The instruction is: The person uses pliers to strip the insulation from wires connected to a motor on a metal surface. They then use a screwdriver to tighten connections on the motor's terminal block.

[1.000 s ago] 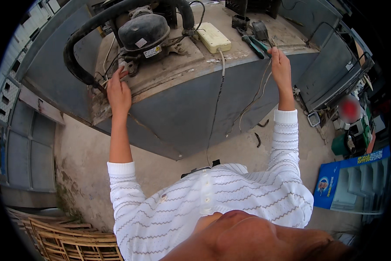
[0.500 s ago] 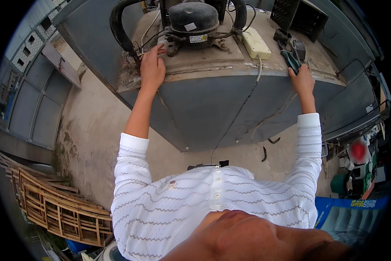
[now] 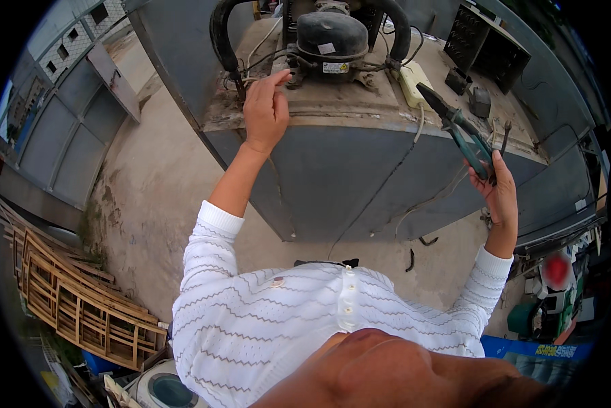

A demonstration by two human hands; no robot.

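Observation:
My right hand [image 3: 496, 187] holds a large pair of pliers [image 3: 463, 129] by its green handles, with the dark jaws pointing up and away to the left. A thin dark rod-like tool [image 3: 506, 136] rises beside the handles, apparently in the same hand. Both are raised above the near right edge of the grey metal cabinet [image 3: 305, 177]. My left hand [image 3: 266, 112] is at the cabinet's near left edge, fingers extended and somewhat bent, with nothing seen in it. Its fingertips are beside the mounting foot of a black compressor [image 3: 333, 37]; whether they touch is unclear.
A cream box [image 3: 414, 85] with a cable lies right of the compressor. Further right are a small dark block [image 3: 480, 102] and a black slotted housing [image 3: 486, 47]. Black insulated pipe [image 3: 220, 41] curves at left. Wooden frames [image 3: 81, 306] lie on the ground at lower left.
My right hand has lifted the pliers and thin tool off the cabinet top and drawn them nearer. My left hand stays by the compressor foot. The view has shifted slightly.

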